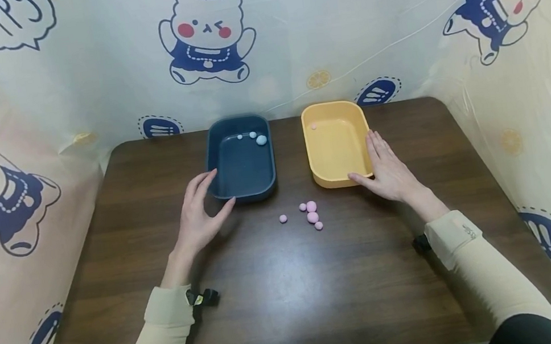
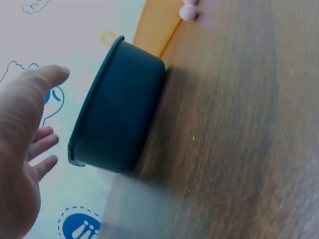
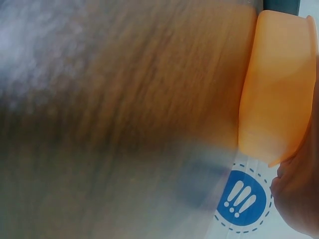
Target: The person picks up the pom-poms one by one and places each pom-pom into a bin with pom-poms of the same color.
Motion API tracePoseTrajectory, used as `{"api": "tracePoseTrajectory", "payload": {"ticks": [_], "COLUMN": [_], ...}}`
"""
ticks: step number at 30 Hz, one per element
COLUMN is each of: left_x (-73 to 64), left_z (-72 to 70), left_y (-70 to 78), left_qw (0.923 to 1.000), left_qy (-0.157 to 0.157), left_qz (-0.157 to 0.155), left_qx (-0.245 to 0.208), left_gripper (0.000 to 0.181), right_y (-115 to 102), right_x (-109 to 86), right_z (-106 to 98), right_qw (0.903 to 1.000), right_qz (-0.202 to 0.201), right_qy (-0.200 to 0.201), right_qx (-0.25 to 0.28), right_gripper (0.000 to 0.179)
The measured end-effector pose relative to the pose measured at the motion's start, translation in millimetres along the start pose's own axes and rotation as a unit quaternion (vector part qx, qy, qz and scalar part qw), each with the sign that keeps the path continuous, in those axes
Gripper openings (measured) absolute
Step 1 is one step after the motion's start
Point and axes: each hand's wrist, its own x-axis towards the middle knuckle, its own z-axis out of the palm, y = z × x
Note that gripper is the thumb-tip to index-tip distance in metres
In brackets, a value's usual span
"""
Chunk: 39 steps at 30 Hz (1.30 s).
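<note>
My left hand (image 1: 199, 216) is at the near left corner of a dark blue tray (image 1: 243, 193), thumb and fingers spread apart. In the left wrist view that hand (image 2: 25, 124) appears beside the tray's outer wall (image 2: 119, 104), holding nothing. On the other side, my right hand (image 1: 389, 172) lies along the right wall of a yellow tray (image 1: 338, 178), its fingers extended and the thumb at the front corner. Three light blue balls (image 1: 261, 140) are in the blue tray. A small pink ball (image 1: 313, 126) sits inside the yellow one.
Several pink balls (image 1: 313, 217) form a cluster in front of the gap between the trays. One more pink ball (image 1: 283, 218) lies a little to their left. The brown wooden table (image 1: 282, 309) backs onto a printed cloth (image 1: 280, 39).
</note>
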Motion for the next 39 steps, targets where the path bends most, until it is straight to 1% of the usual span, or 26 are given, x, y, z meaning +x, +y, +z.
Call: {"api": "tracePoseTrajectory", "payload": {"ticks": [2,5,10,15,18,21,25,28,32,36,37,39], "left_x": [-1.5,-4.0,-9.8,-12.6,-12.7,-12.7,-13.5,-15.0,-18.7,-23.1,-23.9,-25.1], "left_z": [-0.7,-0.9,1.4,5.7,8.4,12.1,16.9,20.8,27.9,35.9,37.8,41.3], "left_y": [1.4,2.9,3.5,5.4,8.1,9.7,13.2,16.5,19.8,23.9,25.0,26.6], "left_qw": [0.9997,0.9993,0.9981,0.9972,0.9964,0.9943,0.9903,0.9877,0.9814,0.9706,0.9689,0.9676], "left_qy": [0.02,0.028,0.013,-0.012,-0.036,-0.069,-0.111,-0.135,-0.174,-0.225,-0.233,-0.238], "left_qz": [0.007,0.007,0.009,0.013,0.008,0.003,-0.006,-0.007,-0.009,-0.02,-0.022,-0.023], "left_qx": [-0.008,-0.025,-0.06,-0.073,-0.077,-0.081,-0.082,-0.079,-0.08,-0.082,-0.08,-0.08], "left_gripper": [0.071,0.062,0.048,0.038,0.032,0.026,0.026,0.026,0.035,0.051,0.054,0.058], "right_y": [-1,0,0,0,0,-1,-1,-1,-2,-1,-1,-1], "right_x": [-0.2,-0.2,0.5,0.2,-0.1,-0.4,-1.1,-2.0,-2.7,-1.9,-1.8,-1.3], "right_z": [-1,-1,0,0,-1,-1,0,0,0,-1,-1,-1], "right_qw": [1.0,1.0,1.0,1.0,1.0,1.0,1.0,1.0,1.0,1.0,1.0,1.0], "right_qz": [0.0,0.002,0.0,-0.002,-0.002,-0.003,-0.006,-0.006,-0.004,-0.005,-0.005,-0.004], "right_qy": [-0.001,-0.002,0.0,-0.003,-0.005,-0.003,0.002,0.002,0.0,0.001,0.001,0.001], "right_qx": [0.001,0.001,-0.001,-0.002,-0.003,-0.002,-0.002,-0.001,0.001,0.001,0.001,0.002], "right_gripper": [0.121,0.121,0.12,0.117,0.117,0.118,0.119,0.118,0.117,0.118,0.118,0.119]}}
